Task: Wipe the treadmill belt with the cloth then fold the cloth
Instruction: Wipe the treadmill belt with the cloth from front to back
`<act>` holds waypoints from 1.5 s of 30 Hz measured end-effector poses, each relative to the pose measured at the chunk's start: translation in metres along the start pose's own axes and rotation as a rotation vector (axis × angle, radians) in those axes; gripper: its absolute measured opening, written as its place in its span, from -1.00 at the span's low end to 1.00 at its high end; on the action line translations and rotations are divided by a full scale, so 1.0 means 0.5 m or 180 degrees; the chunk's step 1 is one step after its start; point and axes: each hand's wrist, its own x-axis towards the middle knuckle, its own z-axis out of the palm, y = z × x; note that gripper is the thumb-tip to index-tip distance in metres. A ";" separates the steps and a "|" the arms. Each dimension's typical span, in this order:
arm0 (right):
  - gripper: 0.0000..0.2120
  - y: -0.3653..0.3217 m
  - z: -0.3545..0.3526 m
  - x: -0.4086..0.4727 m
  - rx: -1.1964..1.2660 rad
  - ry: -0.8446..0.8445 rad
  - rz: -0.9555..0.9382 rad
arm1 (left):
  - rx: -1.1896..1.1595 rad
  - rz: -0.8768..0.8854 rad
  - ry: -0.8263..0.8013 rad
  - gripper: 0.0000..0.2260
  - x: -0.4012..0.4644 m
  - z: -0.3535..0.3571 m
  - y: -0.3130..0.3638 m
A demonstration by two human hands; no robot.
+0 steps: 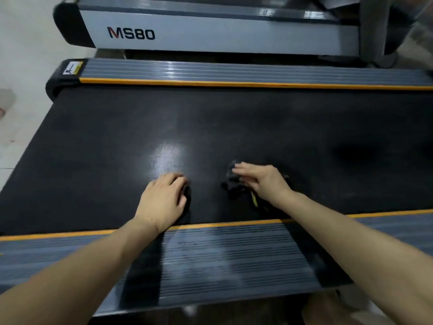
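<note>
The treadmill belt (234,127) is a wide black textured band, lying flat between two ribbed grey side rails edged in orange, with a pale glare patch near its middle. The cloth (234,184) is dark, nearly matching the belt, bunched and crumpled on the belt's near part, close to the near orange edge, showing a small yellow-green bit.

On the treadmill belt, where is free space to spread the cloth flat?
The belt is bare between both hands and the far orange stripe, and left of the left hand. Crowded: near edge, where the right hand presses the bunched cloth.
</note>
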 end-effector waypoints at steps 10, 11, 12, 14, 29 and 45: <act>-0.68 -0.151 0.062 -0.052 0.0420 -0.0067 0.0216 | -0.0081 -0.0616 -0.0145 -0.71 -0.111 -0.051 -0.039; -0.67 -0.157 0.060 -0.064 0.0436 -0.0197 0.0106 | -0.0068 -0.0642 -0.0126 -0.71 -0.111 -0.050 -0.045; -0.66 -0.158 0.060 -0.070 0.0418 -0.0271 0.0021 | -0.0029 -0.0651 -0.0112 -0.70 -0.112 -0.048 -0.051; -0.66 -0.153 0.064 -0.055 0.0319 -0.0193 -0.0086 | 0.0018 -0.0636 -0.0094 -0.64 -0.109 -0.045 -0.062; -0.79 -0.121 0.157 0.301 -0.0130 0.0655 0.0767 | 0.0173 -0.0900 -0.0110 -0.56 -0.091 -0.023 -0.088; -0.72 -0.140 0.195 0.319 -0.0193 0.0426 0.0059 | 0.0068 -0.0977 0.0006 -0.51 -0.100 -0.031 -0.128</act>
